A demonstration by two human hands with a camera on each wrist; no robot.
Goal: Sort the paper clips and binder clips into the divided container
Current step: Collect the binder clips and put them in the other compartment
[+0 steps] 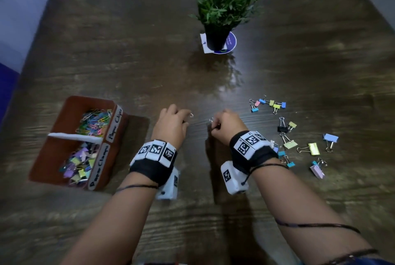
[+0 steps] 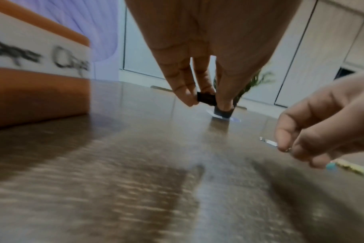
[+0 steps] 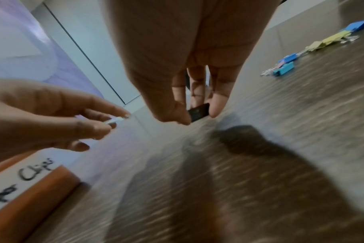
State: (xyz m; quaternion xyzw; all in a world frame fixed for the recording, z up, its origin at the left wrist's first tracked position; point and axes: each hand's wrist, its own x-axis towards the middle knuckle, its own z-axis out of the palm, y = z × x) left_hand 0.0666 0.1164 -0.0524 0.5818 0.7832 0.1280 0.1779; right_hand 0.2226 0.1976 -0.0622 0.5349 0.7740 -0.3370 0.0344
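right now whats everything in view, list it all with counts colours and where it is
divided container: one, orange-brown, near left on the table, labelled compartments
paper clips: a heap, mixed colours, far compartment
binder clips in container: a heap, pastel colours, near compartment
loose binder clips: well over a dozen, blue, yellow, pink, lilac and one black, scattered on the table at right
potted plant: one, green in a dark pot, far centre, standing on papers
table: one, dark wood grain
left hand: pinches a small black binder clip, held over the table
right hand: pinches another small black binder clip, beside the left
wrist bands: two, black with white marker tags
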